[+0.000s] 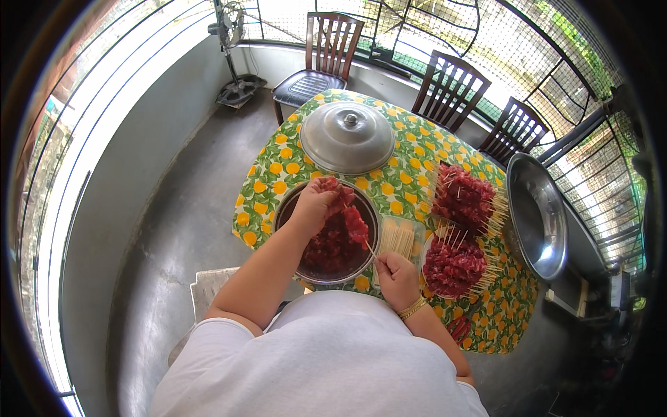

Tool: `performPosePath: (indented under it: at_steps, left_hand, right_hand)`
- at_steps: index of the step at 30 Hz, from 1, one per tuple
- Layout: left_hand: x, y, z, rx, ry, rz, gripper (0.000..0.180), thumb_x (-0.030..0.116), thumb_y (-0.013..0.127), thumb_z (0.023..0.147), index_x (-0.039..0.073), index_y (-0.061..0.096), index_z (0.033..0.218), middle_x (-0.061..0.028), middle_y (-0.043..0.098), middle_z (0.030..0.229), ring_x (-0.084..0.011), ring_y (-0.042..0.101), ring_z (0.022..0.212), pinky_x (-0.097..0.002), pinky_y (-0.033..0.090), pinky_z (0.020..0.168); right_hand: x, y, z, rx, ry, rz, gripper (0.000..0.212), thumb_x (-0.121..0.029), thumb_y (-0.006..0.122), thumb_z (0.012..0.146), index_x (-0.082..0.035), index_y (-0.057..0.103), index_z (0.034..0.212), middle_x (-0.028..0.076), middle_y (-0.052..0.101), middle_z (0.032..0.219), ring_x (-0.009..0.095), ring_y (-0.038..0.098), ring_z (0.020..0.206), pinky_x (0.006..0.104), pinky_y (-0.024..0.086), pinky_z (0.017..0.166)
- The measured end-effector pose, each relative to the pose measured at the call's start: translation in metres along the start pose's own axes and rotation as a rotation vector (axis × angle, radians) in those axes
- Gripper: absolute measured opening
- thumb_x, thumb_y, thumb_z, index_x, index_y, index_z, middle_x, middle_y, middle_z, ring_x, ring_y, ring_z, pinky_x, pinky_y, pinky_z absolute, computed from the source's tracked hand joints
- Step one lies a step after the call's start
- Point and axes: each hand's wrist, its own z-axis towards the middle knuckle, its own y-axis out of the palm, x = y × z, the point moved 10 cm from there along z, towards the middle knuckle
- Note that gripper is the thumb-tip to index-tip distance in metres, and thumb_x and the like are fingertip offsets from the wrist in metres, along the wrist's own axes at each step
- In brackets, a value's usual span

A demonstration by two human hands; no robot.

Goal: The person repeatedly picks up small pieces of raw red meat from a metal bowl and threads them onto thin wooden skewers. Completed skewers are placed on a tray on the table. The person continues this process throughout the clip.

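Observation:
Raw red meat is threaded on a wooden skewer (356, 224) held slantwise above a metal pot (376, 215) with more cut meat (331, 249) inside. My right hand (397, 280) is closed around the skewer's bare lower end. At its upper end my left hand (319, 203) pinches a piece of meat, fingers closed. Just right of the pot lies a clear container of bare bamboo skewers (396, 238). Beyond it, two heaps of loaded meat skewers, a far heap (462, 198) and a near heap (453, 267), are stacked with their sticks poking out.
A domed metal lid (347, 137) rests on the fruit-patterned tablecloth (278, 170) behind the pot. At the table's right edge leans a large metal basin (536, 215). Wooden chairs (450, 90) line the far side; a standing fan (229, 55) is at the far left.

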Motion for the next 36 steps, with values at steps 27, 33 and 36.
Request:
performPosePath:
  at_steps: [27,33,36]
  left_hand:
    - [-0.010,-0.012,0.006,-0.080,-0.152,-0.231,0.016,0.010,0.058,0.097,0.005,0.059,0.113,-0.0113,0.070,0.105,-0.0255,0.068,0.102,-0.0419,0.056,0.086]
    - [-0.010,-0.007,0.003,-0.070,-0.096,-0.206,0.012,0.004,0.057,0.097,0.002,0.060,0.108,-0.0115,0.069,0.101,-0.0268,0.069,0.098,-0.0430,0.057,0.084]
    - [-0.008,-0.006,0.003,-0.052,-0.074,-0.234,0.012,0.002,0.055,0.096,0.001,0.059,0.107,-0.0121,0.069,0.099,-0.0277,0.069,0.096,-0.0428,0.058,0.082]
  right_hand:
    - [0.009,0.004,0.000,0.022,0.023,0.004,0.008,-0.010,0.067,0.089,-0.003,0.064,0.088,0.017,0.064,0.080,0.036,0.064,0.074,0.0395,0.050,0.065]
    - [0.008,0.003,-0.001,0.023,-0.004,-0.017,0.006,-0.009,0.066,0.089,-0.003,0.064,0.088,0.017,0.064,0.081,0.036,0.064,0.075,0.0398,0.050,0.066]
    - [0.007,0.002,-0.001,0.040,-0.022,-0.016,0.006,-0.009,0.066,0.089,-0.004,0.064,0.088,0.017,0.064,0.081,0.036,0.064,0.075,0.0400,0.050,0.066]
